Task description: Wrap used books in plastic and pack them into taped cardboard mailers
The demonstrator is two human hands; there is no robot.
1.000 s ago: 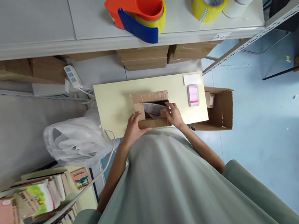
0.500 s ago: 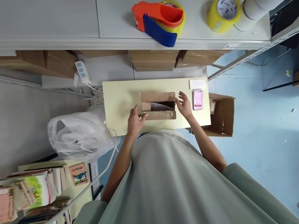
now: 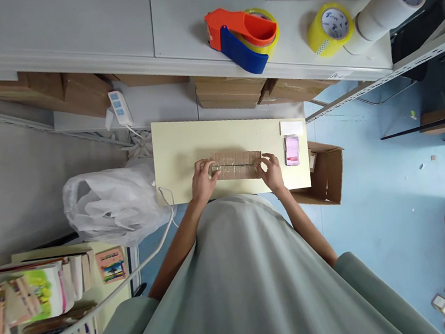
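Note:
A small brown cardboard box lies on the pale yellow table. Its two long top flaps are folded down and meet in a narrow dark seam, so the contents are hidden. At the box's left end my left hand grips the edge, thumb on the front side and fingers towards the back. My right hand holds the right end, its thumb and forefinger curled together at the flap corner. A phone with a pink screen and a white card lie to the right of that hand.
Above the table, a shelf bears an orange and blue tape dispenser and a yellow tape roll. An open carton stands right of the table. A white plastic bag and a cable are on the left.
The box's long flaps, which stood open around a dark item inside, are now folded shut. My right hand has moved left and down onto the box's right end; my left hand stays at its end.

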